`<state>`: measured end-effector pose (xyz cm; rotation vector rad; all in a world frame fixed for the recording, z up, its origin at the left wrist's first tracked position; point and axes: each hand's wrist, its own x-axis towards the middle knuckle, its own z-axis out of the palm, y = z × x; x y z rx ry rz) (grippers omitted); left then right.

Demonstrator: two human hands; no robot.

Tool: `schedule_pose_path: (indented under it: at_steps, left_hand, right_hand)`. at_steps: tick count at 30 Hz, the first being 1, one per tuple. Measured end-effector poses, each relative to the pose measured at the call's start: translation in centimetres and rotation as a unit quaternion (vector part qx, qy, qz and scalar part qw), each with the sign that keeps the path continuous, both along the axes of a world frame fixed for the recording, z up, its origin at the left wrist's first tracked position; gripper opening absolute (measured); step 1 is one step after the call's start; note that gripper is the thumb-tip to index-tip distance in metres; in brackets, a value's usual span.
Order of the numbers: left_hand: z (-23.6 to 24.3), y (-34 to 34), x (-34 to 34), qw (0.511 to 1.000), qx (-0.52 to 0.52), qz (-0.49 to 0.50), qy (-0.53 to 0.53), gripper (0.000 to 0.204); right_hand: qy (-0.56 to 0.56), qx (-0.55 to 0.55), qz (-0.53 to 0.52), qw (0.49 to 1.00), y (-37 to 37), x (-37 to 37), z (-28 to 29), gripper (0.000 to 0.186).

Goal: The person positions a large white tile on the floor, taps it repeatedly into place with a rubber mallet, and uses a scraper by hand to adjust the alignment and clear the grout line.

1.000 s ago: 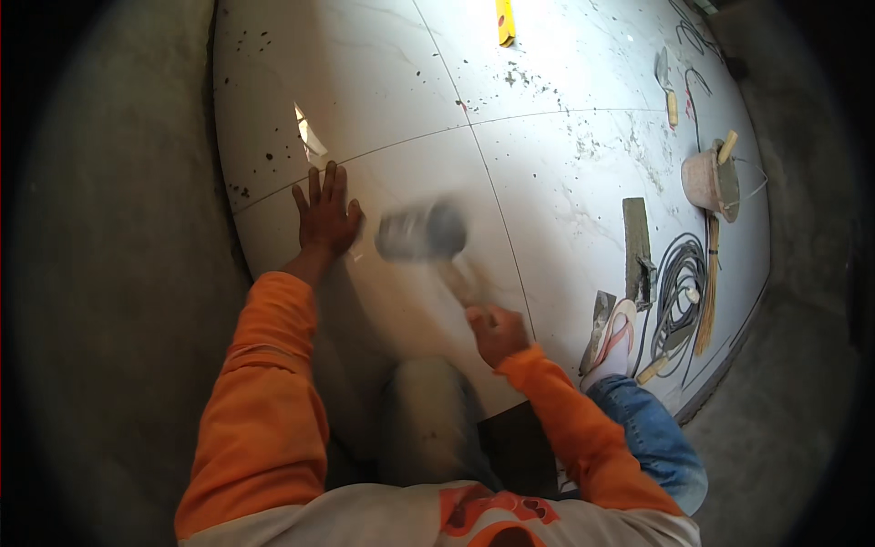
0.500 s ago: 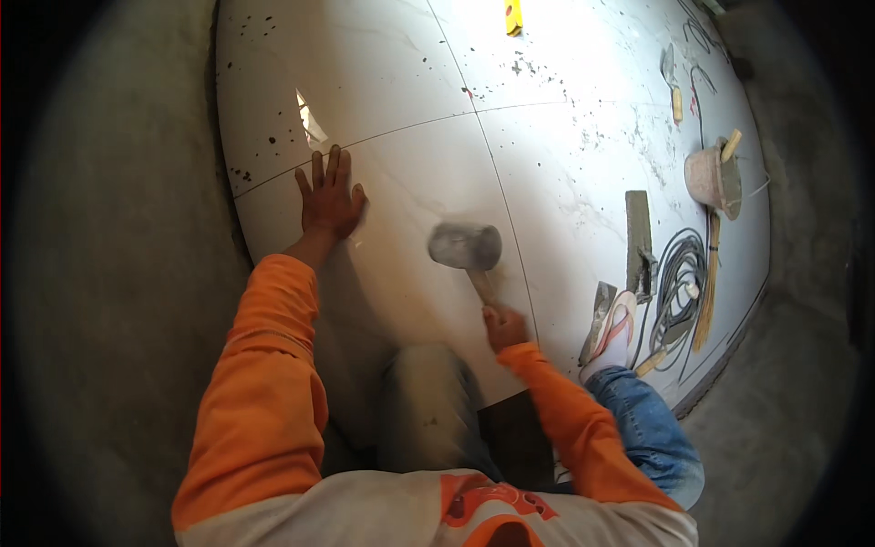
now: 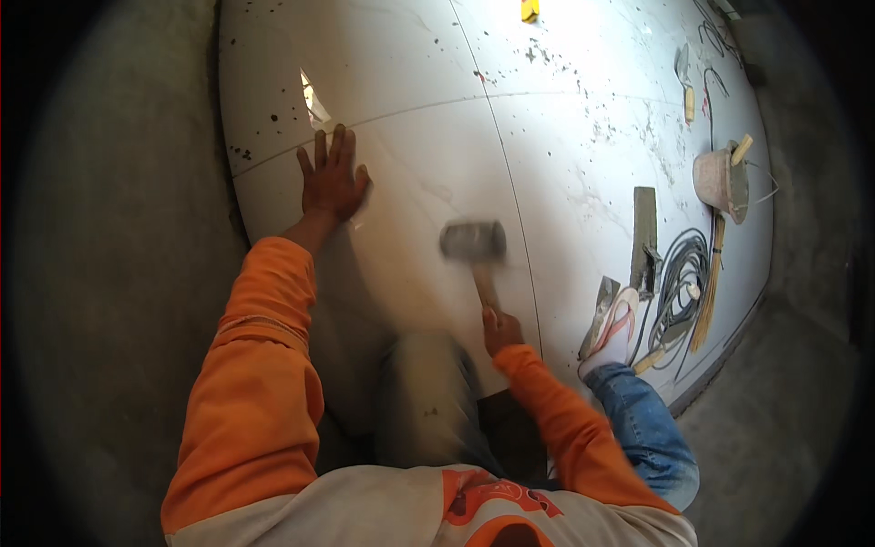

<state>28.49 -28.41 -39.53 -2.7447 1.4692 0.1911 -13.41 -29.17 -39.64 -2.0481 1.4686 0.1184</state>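
My right hand (image 3: 502, 332) is wrapped round the wooden handle of a rubber mallet (image 3: 473, 241). Its dark grey head is slightly blurred and lies over the large white tile (image 3: 428, 173) near the seam on its right; I cannot tell whether it touches the surface. My left hand (image 3: 334, 185) rests flat on the same tile, fingers spread, their tips close to the seam at the tile's far edge. Nothing is held in it. My knee (image 3: 427, 374) is at the tile's near edge.
At the right lie a notched trowel (image 3: 644, 239), a coiled grey cable (image 3: 679, 283), a straw broom (image 3: 709, 301) and a bucket (image 3: 715, 180) with a wooden handle sticking out. A pointing trowel (image 3: 688, 91) and a yellow tool end (image 3: 530, 11) are farther off. A grey wall (image 3: 118, 228) borders the left.
The view has shifted slightly. My right hand still grips the mallet, whose head now sits a little farther right. My left hand stays flat on the tile.
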Motion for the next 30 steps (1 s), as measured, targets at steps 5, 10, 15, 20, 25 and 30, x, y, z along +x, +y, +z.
schedule_pose_path:
  at_steps: [5,10,15,20,25,30]
  left_hand:
    - [0.1,3.7,2.2,0.999,-0.014,0.013,-0.028,0.066]
    - [-0.2,4.6,3.9,0.999,-0.011,0.02,-0.048,0.066]
    - [-1.2,4.3,0.0,0.998,-0.035,-0.035,-0.036,0.065]
    - [-0.4,10.8,-8.3,0.996,-0.038,0.074,-0.022,0.067]
    - [-1.6,20.7,-20.0,0.993,0.055,0.104,-0.027,0.074]
    - [0.3,20.2,-20.9,0.991,0.063,0.115,-0.014,0.073]
  right_hand:
    - [-0.166,0.144,-0.051,0.974,0.0,7.7,10.9,0.055]
    - [-0.063,0.119,0.081,0.988,1.3,8.5,10.5,0.052]
    - [-0.155,0.053,-0.131,0.978,5.9,2.9,7.0,0.054]
    - [0.066,0.119,0.114,0.984,5.8,2.3,6.6,0.047]
    - [-0.036,0.134,0.062,0.988,7.1,4.2,4.2,0.038]
    - [-0.253,0.055,0.181,0.949,9.0,11.8,13.7,0.033]
